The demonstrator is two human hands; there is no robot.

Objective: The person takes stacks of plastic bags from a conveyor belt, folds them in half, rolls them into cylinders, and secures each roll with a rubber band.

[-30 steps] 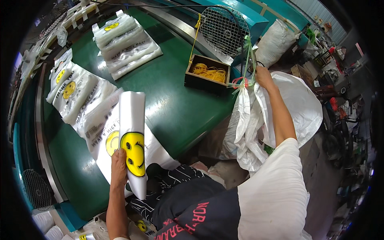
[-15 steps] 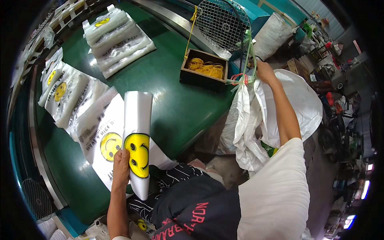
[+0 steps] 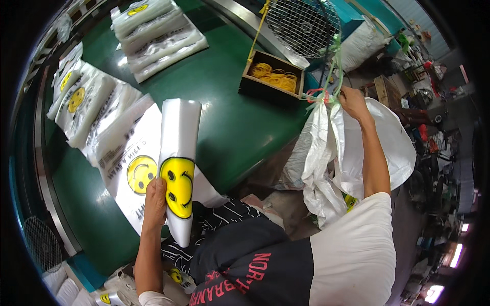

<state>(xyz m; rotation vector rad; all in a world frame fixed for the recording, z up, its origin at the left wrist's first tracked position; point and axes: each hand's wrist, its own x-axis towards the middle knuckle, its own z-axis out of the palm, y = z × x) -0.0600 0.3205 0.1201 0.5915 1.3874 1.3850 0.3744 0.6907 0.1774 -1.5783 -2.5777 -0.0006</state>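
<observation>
My left hand (image 3: 155, 201) is wrapped round the edge of a folded stack of white plastic bags (image 3: 179, 130) printed with a yellow smiley face. The stack stands tilted over the near edge of the green table, against a flat layer of smiley bags (image 3: 120, 166). Off to the right, my right hand (image 3: 353, 104) is closed at the mouth of a hanging white woven sack (image 3: 390, 145), beside green cords (image 3: 337, 76) and a red tie (image 3: 320, 94). What its fingertips pinch is too small to make out.
Overlapping bag stacks (image 3: 84, 102) lie on the green table (image 3: 224, 122), with another stack (image 3: 158, 41) farther back. A wooden box (image 3: 250, 86) of yellow rubber bands (image 3: 275, 76) stands at the table's right edge, below a round wire fan guard (image 3: 301, 25).
My right hand has drawn down and slightly toward me beside the cords and sack mouth. My left hand keeps its hold on the folded bags; the whole view has shifted a little.
</observation>
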